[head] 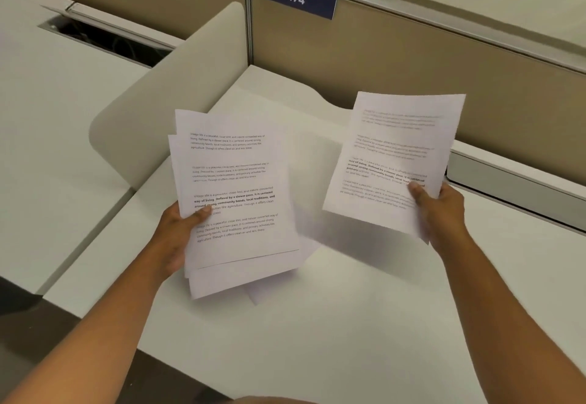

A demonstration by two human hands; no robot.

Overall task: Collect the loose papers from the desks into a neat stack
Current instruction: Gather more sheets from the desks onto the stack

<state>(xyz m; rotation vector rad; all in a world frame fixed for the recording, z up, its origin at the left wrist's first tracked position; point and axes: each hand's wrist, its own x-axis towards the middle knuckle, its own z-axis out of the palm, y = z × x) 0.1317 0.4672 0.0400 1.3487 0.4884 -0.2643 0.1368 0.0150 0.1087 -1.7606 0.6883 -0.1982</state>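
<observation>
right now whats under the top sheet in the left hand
More sheets: their offset edges show under the top sheet the left hand grips. Their count and print are covered.

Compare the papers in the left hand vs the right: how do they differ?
The left-hand papers are several sheets, edges fanned and uneven; the right-hand paper looks like one sheet. Left text is sharp, right text blurred. Left tilts slightly counterclockwise, right clockwise. Both are white printed pages, thumb-pinched near the bottom.
</observation>
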